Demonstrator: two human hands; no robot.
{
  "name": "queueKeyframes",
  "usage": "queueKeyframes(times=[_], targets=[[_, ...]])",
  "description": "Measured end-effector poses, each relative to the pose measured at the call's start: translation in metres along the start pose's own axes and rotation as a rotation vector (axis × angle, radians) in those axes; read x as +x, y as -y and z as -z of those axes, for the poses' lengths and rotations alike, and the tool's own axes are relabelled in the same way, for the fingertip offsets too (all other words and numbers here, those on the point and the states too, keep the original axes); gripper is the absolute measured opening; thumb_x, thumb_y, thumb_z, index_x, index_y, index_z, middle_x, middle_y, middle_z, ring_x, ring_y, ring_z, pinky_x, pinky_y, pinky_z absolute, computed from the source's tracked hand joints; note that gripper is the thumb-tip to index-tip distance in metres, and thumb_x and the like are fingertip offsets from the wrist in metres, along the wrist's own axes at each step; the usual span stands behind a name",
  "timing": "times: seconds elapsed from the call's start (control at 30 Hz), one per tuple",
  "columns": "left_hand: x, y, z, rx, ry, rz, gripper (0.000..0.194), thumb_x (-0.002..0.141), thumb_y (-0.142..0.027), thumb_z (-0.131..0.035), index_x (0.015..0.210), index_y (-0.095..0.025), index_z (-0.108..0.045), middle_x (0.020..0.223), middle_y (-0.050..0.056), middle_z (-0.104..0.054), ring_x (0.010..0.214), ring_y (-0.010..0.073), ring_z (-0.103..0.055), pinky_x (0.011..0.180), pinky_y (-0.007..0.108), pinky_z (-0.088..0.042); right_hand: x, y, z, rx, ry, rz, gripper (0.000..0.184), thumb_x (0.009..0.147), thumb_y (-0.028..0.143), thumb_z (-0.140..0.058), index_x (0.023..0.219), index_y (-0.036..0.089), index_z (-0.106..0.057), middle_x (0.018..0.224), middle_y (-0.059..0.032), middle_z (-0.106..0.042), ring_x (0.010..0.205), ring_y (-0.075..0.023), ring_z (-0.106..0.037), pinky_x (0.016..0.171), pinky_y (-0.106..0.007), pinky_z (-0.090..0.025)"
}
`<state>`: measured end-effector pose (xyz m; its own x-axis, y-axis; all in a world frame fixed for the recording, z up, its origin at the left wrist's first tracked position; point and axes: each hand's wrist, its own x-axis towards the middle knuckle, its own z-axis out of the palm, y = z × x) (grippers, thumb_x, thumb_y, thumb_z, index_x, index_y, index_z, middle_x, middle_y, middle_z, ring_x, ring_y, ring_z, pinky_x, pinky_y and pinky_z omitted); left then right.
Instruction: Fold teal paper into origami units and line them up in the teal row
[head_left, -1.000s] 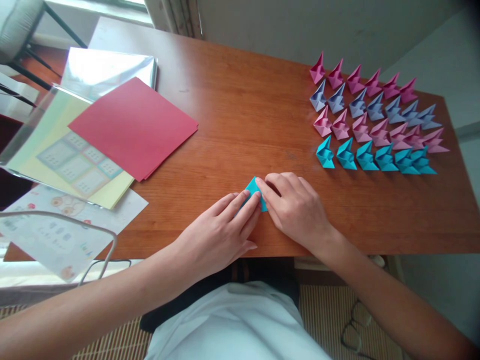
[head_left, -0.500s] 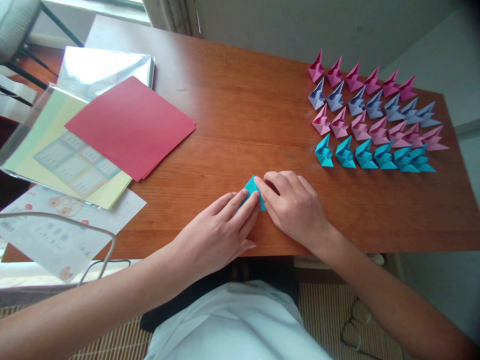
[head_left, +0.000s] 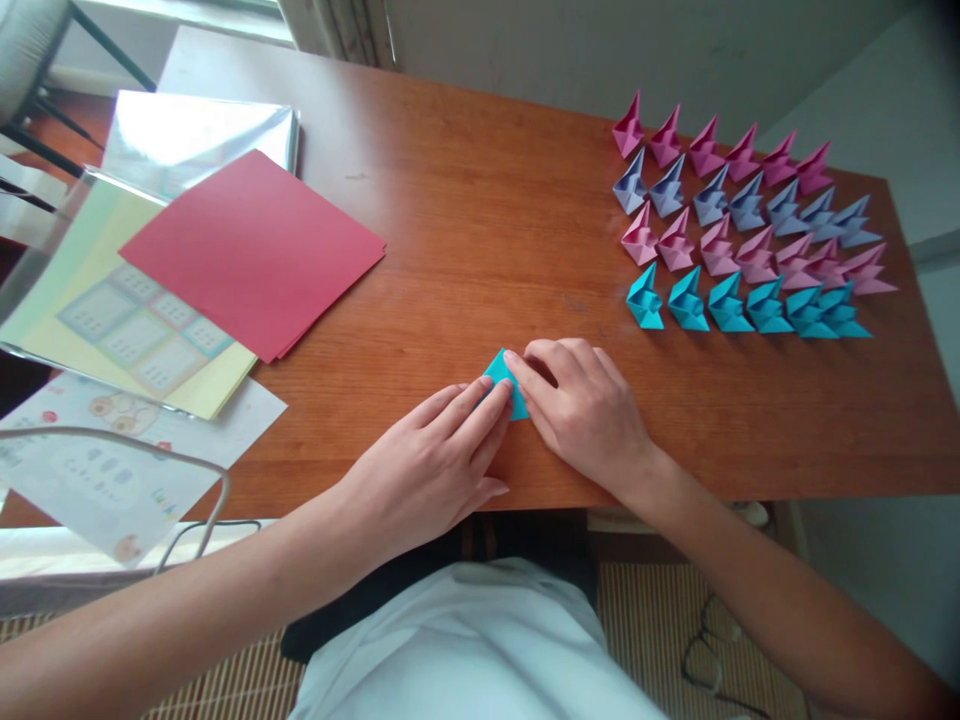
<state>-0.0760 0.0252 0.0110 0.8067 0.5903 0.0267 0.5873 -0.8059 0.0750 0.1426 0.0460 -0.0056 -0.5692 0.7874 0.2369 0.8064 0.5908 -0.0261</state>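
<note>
A small piece of folded turquoise paper [head_left: 501,369] lies on the wooden table near its front edge, partly covered by my fingers. My left hand [head_left: 442,440] reaches in from the left, its fingers stretched out flat and their tips pressing on the paper. From the right, my right hand [head_left: 585,405] has its index fingertip on the paper's upper right edge. The right thumb is mostly hidden beneath the index finger, close to the paper's side, and the other fingers are bent.
Rows of folded paper pieces stand at the right: magenta [head_left: 705,150], lavender [head_left: 710,197], pink [head_left: 718,247] and turquoise [head_left: 727,305]. Red sheets [head_left: 259,260] lie at the left over a yellow paper pack [head_left: 225,385]. A grey cable [head_left: 150,440] crosses a printed sheet [head_left: 112,490].
The whole view has shifted slightly. Both hands stay on the turquoise paper in nearly the same pose, with no clear change in its fold.
</note>
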Motion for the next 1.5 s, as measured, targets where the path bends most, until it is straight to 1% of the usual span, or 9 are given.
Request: queueKeyframes(times=[0.23,0.33,0.47,0.87,1.0,1.23,1.5], targets=[[0.0,-0.001,-0.001,-0.006,-0.004,0.003,0.066,0.102,-0.048,-0.049,0.147,0.001,-0.051,0.156,0.018,-0.051,0.142,0.032,-0.05,0.118,0.043,-0.04,-0.001,0.001,-0.001,-0.014,-0.022,-0.006,0.031,0.104,0.021,-0.052,0.13,0.016,-0.067,0.115,-0.0112,-0.07,0.101,-0.0247,-0.057,0.08,-0.038,-0.04],[-0.001,-0.001,0.0,-0.004,0.008,-0.003,0.066,0.102,-0.049,-0.05,0.148,-0.001,-0.05,0.156,0.018,-0.051,0.143,0.0318,-0.049,0.119,0.042,-0.04,-0.001,0.002,-0.002,-0.02,-0.023,-0.011,0.031,0.104,0.022,-0.051,0.131,0.017,-0.066,0.115,-0.0111,-0.07,0.101,-0.0245,-0.056,0.08,-0.038,-0.039],[0.0,0.0,0.0,0.004,0.013,-0.015,0.064,0.101,-0.049,-0.05,0.147,-0.004,-0.053,0.156,0.018,-0.05,0.142,0.0316,-0.05,0.119,0.042,-0.039,-0.002,0.002,-0.002,-0.021,-0.022,-0.018,0.032,0.104,0.023,-0.051,0.131,0.017,-0.066,0.116,-0.011,-0.069,0.101,-0.0246,-0.056,0.082,-0.038,-0.039],[0.001,-0.001,0.001,0.023,0.005,-0.016,0.061,0.102,-0.048,-0.05,0.144,-0.005,-0.056,0.155,0.017,-0.052,0.142,0.032,-0.05,0.117,0.043,-0.041,-0.001,0.003,-0.002,-0.03,-0.025,-0.026,0.031,0.104,0.022,-0.051,0.131,0.017,-0.067,0.116,-0.0105,-0.07,0.101,-0.0249,-0.056,0.081,-0.038,-0.039],[0.001,-0.002,0.0,0.028,0.008,-0.017,0.061,0.102,-0.048,-0.049,0.145,-0.005,-0.055,0.156,0.017,-0.051,0.142,0.0324,-0.05,0.117,0.043,-0.042,0.0,0.003,0.001,-0.034,0.0,-0.025,0.032,0.104,0.022,-0.05,0.131,0.017,-0.066,0.116,-0.0107,-0.07,0.101,-0.025,-0.056,0.08,-0.038,-0.039],[0.001,-0.001,-0.002,0.038,0.005,-0.029,0.061,0.102,-0.049,-0.048,0.145,-0.005,-0.056,0.156,0.016,-0.051,0.141,0.0328,-0.051,0.116,0.043,-0.042,0.006,0.006,0.009,-0.055,0.087,-0.041,0.032,0.104,0.024,-0.05,0.131,0.017,-0.066,0.117,-0.0101,-0.069,0.1,-0.025,-0.055,0.078,-0.038,-0.038],[0.002,-0.003,0.001,0.06,0.009,-0.021,0.061,0.103,-0.049,-0.046,0.144,-0.005,-0.056,0.154,0.016,-0.054,0.141,0.0314,-0.05,0.116,0.041,-0.041,0.005,0.001,0.011,-0.038,0.136,-0.023,0.035,0.104,0.026,-0.049,0.136,0.018,-0.063,0.12,-0.0111,-0.068,0.103,-0.0254,-0.055,0.078,-0.039,-0.038]])
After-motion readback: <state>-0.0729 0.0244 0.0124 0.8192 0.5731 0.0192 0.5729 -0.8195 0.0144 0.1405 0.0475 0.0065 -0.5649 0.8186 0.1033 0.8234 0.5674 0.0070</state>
